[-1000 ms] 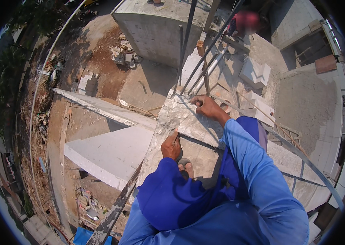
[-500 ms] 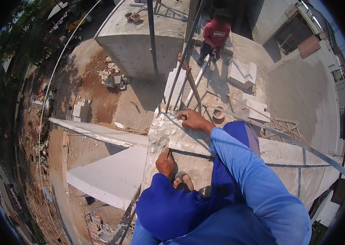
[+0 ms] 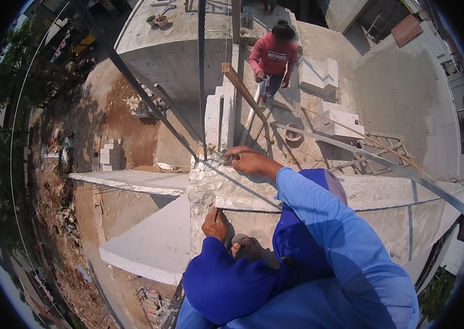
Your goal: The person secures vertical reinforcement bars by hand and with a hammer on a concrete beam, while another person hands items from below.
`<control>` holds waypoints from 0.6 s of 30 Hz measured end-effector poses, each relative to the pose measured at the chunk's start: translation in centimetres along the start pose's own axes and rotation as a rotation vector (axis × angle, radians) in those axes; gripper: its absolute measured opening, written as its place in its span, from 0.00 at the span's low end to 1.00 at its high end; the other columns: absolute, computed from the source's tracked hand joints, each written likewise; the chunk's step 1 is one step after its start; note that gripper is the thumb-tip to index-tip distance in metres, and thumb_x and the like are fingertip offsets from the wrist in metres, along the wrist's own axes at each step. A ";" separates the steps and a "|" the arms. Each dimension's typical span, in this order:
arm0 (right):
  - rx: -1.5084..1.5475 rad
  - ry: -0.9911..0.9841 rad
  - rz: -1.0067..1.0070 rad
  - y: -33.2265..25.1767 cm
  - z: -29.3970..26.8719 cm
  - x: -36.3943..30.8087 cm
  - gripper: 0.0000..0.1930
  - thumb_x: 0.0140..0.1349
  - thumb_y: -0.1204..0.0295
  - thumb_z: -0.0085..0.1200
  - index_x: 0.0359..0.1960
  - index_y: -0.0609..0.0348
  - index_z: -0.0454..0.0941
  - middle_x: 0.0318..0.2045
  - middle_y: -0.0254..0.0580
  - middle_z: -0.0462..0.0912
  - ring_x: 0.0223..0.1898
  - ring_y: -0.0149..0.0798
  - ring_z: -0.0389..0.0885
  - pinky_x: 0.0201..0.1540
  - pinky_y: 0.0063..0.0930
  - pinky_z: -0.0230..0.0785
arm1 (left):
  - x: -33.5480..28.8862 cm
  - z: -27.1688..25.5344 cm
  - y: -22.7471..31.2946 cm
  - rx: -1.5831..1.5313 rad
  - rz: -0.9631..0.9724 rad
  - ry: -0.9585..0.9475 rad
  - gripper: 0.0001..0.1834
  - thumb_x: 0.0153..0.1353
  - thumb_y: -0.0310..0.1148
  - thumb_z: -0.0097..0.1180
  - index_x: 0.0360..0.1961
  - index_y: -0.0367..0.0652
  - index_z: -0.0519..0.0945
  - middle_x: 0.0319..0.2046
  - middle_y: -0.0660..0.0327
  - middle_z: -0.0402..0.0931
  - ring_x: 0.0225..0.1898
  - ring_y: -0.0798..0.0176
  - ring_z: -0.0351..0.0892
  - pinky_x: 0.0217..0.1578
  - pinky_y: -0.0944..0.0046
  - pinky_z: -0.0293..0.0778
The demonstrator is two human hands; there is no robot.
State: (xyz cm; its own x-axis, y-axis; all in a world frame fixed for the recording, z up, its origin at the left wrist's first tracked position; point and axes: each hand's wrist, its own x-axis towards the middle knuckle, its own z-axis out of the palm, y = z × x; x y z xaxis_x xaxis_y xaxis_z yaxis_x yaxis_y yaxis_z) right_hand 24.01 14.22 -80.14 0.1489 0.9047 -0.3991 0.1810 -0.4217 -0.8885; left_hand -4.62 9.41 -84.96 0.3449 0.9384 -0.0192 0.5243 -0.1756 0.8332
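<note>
My left hand rests at the near edge of a rough, pale wall top. One fingertip reaches the edge and the other fingers are curled; what they may hold is hidden. Farther forward, my right hand is closed, with its fingers bent down onto the wall top beside the bases of upright dark metal rods. I cannot make out anything between those fingers. My sandalled foot shows just below the left hand.
A person in a red top stands below and ahead. White blocks, a bucket and a wooden ladder lie to the right. A long metal bar slants across at right. A drop falls away at left, above a white slab.
The view has shifted slightly. My right hand has moved a little left along the wall top. One rod now leans far left, and the person in red stands more upright.
</note>
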 end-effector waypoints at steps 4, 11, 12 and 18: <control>-0.171 0.035 0.124 1.2 -6.5 1.3 0.17 0.54 0.73 0.51 0.45 0.64 0.81 0.40 0.48 0.84 0.43 0.43 0.81 0.47 0.35 0.71 | 0.1 -0.8 0.1 0.003 -0.107 -0.046 0.14 0.62 0.22 0.56 0.49 0.35 0.82 0.38 0.46 0.83 0.38 0.54 0.84 0.40 0.64 0.76; -0.310 0.268 0.443 14.7 -17.3 1.0 0.08 0.55 0.71 0.55 0.33 0.59 0.83 0.26 0.38 0.83 0.29 0.33 0.79 0.35 0.30 0.70 | 0.4 -1.1 0.1 -0.034 -0.201 -0.100 0.14 0.63 0.24 0.54 0.49 0.32 0.82 0.42 0.51 0.85 0.44 0.62 0.83 0.46 0.66 0.75; -0.286 0.281 0.490 15.8 -18.3 0.4 0.07 0.56 0.70 0.55 0.32 0.59 0.83 0.26 0.37 0.83 0.29 0.32 0.79 0.34 0.30 0.70 | 1.1 -1.3 1.4 -0.011 -0.259 -0.146 0.15 0.63 0.25 0.54 0.49 0.33 0.81 0.40 0.54 0.84 0.41 0.66 0.81 0.43 0.68 0.74; -0.163 0.459 0.482 22.4 -20.6 -2.8 0.07 0.57 0.70 0.56 0.31 0.58 0.83 0.26 0.37 0.83 0.30 0.31 0.78 0.35 0.30 0.69 | 2.5 -3.2 4.5 0.058 -0.547 -0.383 0.20 0.65 0.27 0.52 0.59 0.39 0.77 0.33 0.61 0.81 0.34 0.68 0.77 0.36 0.68 0.73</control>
State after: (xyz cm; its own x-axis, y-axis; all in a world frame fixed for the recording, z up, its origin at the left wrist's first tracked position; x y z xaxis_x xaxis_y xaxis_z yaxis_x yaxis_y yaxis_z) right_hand 47.70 1.02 -94.28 0.6401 0.5118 -0.5730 0.1297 -0.8071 -0.5760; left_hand -3.86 11.92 -79.54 0.2637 0.7270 -0.6340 0.7394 0.2698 0.6169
